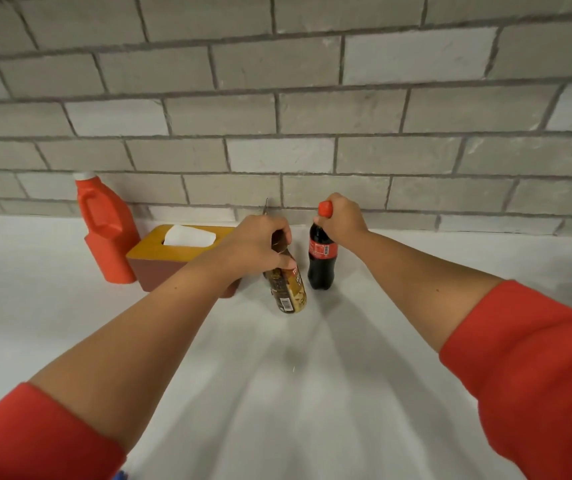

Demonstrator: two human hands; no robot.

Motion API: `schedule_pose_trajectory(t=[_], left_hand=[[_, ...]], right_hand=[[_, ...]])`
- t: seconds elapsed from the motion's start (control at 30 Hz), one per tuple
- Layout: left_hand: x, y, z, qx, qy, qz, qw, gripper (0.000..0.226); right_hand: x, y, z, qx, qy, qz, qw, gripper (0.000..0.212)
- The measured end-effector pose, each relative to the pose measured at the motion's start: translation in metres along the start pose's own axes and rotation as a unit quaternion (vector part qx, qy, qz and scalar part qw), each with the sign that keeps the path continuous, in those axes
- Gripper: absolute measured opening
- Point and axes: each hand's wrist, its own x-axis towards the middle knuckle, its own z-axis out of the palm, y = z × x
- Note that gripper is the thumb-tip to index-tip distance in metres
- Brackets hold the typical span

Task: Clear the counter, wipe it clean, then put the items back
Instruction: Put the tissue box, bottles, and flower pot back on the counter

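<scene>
On the white counter (312, 375) near the brick wall, my left hand (260, 242) grips the top of a brown labelled jar (289, 291), which tilts toward me; a thin metal piece pokes up behind my fingers. Just to its right a dark cola bottle (322, 261) with a red cap stands upright, and my right hand (343, 218) grips its neck under the cap. A tissue box (177, 252) with a wooden lid and a white tissue sits left of the jar, partly behind my left forearm. An orange jug (108, 230) with a white cap stands at the far left.
The grey brick wall (312, 116) rises straight behind the items. My red sleeves fill the lower corners. A small blue thing (121, 475) shows at the bottom edge.
</scene>
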Motion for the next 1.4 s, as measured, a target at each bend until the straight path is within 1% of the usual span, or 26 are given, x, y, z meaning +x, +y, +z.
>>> schedule_pose_trajectory(t=[0.17, 0.27, 0.5, 0.7, 0.87, 0.93, 1.07, 1.1, 1.17, 1.23, 1.3, 1.37, 1.4], left_hand=[[-0.003, -0.009, -0.001, -0.021, 0.003, 0.002, 1.0, 0.029], [-0.006, -0.013, -0.004, -0.012, 0.005, 0.011, 1.0, 0.031], [-0.01, -0.026, -0.006, -0.005, 0.007, 0.007, 1.0, 0.032], [-0.012, -0.031, -0.007, -0.013, 0.006, 0.008, 1.0, 0.03], [-0.013, -0.035, -0.004, -0.012, 0.005, 0.011, 1.0, 0.031], [-0.014, -0.037, -0.004, -0.013, 0.002, 0.014, 1.0, 0.031], [-0.014, -0.04, -0.004, -0.007, -0.002, 0.021, 1.0, 0.03], [-0.015, -0.04, -0.003, -0.006, -0.003, 0.02, 1.0, 0.03], [-0.015, -0.04, -0.003, -0.009, -0.005, 0.016, 1.0, 0.03], [-0.016, -0.039, -0.004, -0.008, -0.008, 0.015, 1.0, 0.029], [-0.019, -0.036, -0.005, -0.007, -0.008, 0.014, 1.0, 0.029], [-0.024, -0.032, -0.006, -0.011, -0.003, 0.008, 1.0, 0.029], [-0.027, -0.029, -0.006, -0.012, -0.001, 0.002, 1.0, 0.03]], right_hand=[[0.011, -0.007, 0.007, -0.012, -0.003, 0.017, 1.0, 0.033], [0.016, -0.008, 0.008, -0.018, 0.004, 0.028, 0.999, 0.035], [0.019, -0.013, 0.015, -0.012, -0.016, 0.009, 1.0, 0.037], [0.02, -0.017, 0.019, -0.003, -0.003, 0.019, 1.0, 0.038], [0.02, -0.019, 0.026, 0.025, -0.005, 0.018, 1.0, 0.039], [0.021, -0.018, 0.027, 0.033, -0.007, 0.023, 0.999, 0.044], [0.018, -0.017, 0.025, 0.044, -0.048, 0.053, 0.996, 0.067], [0.016, -0.019, 0.024, 0.041, -0.046, 0.053, 0.997, 0.071], [0.011, -0.025, 0.018, 0.028, -0.005, 0.045, 0.999, 0.075], [0.002, -0.03, 0.011, 0.014, 0.037, 0.014, 0.999, 0.069], [-0.013, -0.033, 0.004, 0.022, 0.032, -0.022, 0.999, 0.053], [-0.034, -0.035, -0.001, 0.043, -0.027, -0.038, 0.998, 0.04], [-0.046, -0.036, -0.004, 0.055, -0.082, -0.038, 0.994, 0.039]])
